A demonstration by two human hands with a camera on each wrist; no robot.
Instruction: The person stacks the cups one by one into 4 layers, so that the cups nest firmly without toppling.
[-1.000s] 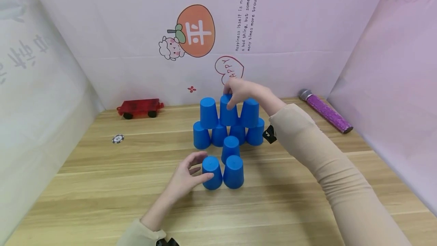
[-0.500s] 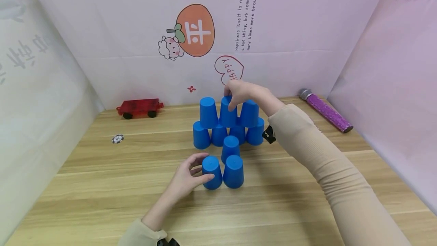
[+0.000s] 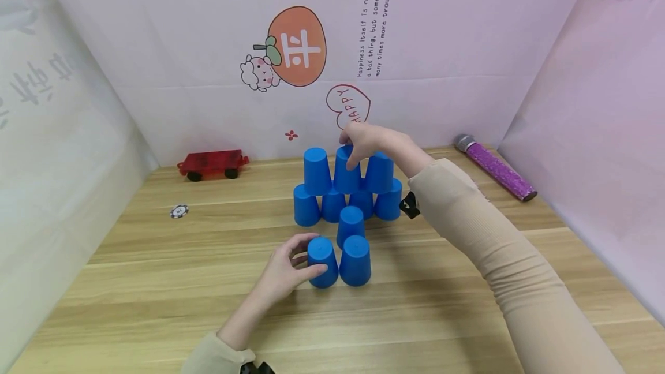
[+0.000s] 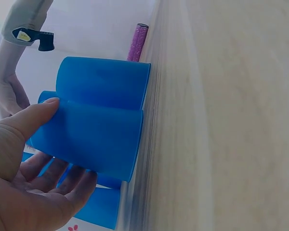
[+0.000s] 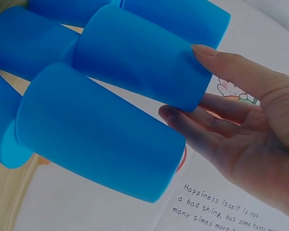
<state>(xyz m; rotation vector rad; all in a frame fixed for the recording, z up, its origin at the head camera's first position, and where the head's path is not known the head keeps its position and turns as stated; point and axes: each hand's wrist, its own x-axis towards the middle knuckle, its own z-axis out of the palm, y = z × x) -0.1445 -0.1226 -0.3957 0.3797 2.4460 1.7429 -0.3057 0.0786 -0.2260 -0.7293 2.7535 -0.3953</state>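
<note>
Blue plastic cups stand upside down on the wooden table. At the back, a row of several cups (image 3: 306, 206) carries three more on top. My right hand (image 3: 370, 140) pinches the middle upper cup (image 3: 347, 180) near its base; in the right wrist view, thumb and fingers lie on either side of that cup (image 5: 135, 57). In front, two cups stand side by side with a third cup (image 3: 351, 224) behind them. My left hand (image 3: 283, 273) holds the left front cup (image 3: 322, 250) between thumb and fingers; beside it stands the right front cup (image 3: 355, 261).
A red toy wagon (image 3: 215, 164) stands at the back left, with a poker chip (image 3: 179, 211) in front of it. A purple glittery microphone (image 3: 496, 169) lies at the back right. Printed white cloth (image 3: 208, 91) walls off the back and sides.
Almost nothing differs. The right hand lowered very slightly with the middle upper cup early on, and both hands stay on their cups.
</note>
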